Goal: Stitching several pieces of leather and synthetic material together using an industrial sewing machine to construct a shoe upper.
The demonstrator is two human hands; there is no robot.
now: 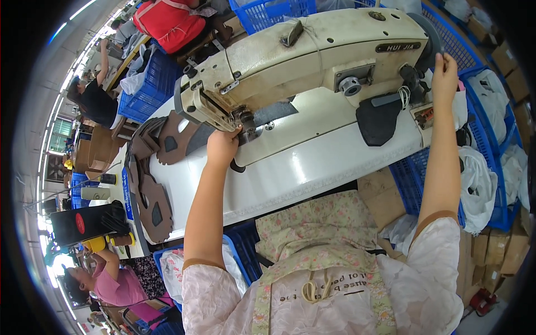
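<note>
A cream industrial sewing machine [279, 56] stands across the white table in front of me. My left hand [223, 146] is at its needle end, fingers drawn together beside the presser foot [245, 123]; what they pinch is hidden. A dark grey material piece [200, 139] lies just left of that hand. At the machine's right end, my right hand [445, 78] has its fingers bent against the rim of the dark handwheel [427, 39]. Brown cut pieces with dark patches [153, 209] lie at the table's left end.
A black cut piece [377, 121] lies on the machine bed. Blue crates [486, 204] with white bags [477, 187] line the right side. Another blue crate [151, 89] stands beyond the table. Co-workers sit at the far left, one in a pink shirt [120, 285], another in red [167, 25].
</note>
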